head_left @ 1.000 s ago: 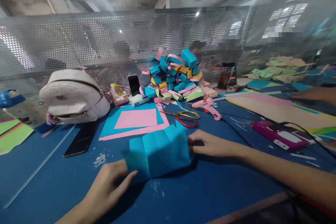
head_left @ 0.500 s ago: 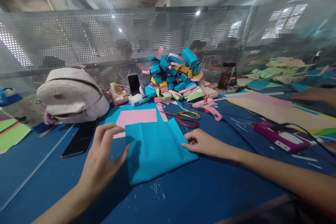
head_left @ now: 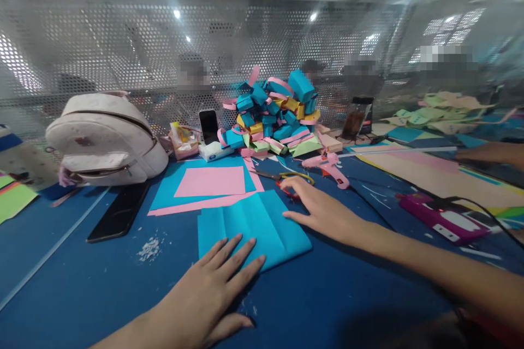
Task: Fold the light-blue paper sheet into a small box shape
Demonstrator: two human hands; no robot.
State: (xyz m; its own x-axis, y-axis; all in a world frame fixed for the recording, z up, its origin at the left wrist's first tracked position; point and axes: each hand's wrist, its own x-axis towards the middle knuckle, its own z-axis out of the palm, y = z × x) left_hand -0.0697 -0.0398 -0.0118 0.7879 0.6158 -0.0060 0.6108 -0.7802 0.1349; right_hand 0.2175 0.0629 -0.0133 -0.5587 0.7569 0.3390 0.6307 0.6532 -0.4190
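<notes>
A folded blue paper piece (head_left: 254, 218), shaped like a flat bag with creases, lies in front of me. My left hand (head_left: 216, 286) rests flat on its near edge, fingers spread. Beyond its right side, my right hand (head_left: 327, 207) reaches over the scissors (head_left: 287, 192), with fingers stretched out and thumb apart. The fingertips are at the red handle; whether they touch it I cannot tell. Part of the scissors is hidden under that hand. Behind the folded piece lies a pink sheet (head_left: 210, 181) on top of a blue sheet (head_left: 164, 190).
A pink glue gun (head_left: 327, 166) lies right of the scissors, its cord trailing toward me. Behind stands a heap of blue, yellow and pink paper pieces (head_left: 270, 114). A white backpack (head_left: 106, 142), a black phone (head_left: 118, 212) and a purple power strip (head_left: 442, 218) flank the work area.
My left hand has come down from beside the folded blue paper and now lies flat on its near edge. My right hand has left the paper's right edge and moved to the scissors.
</notes>
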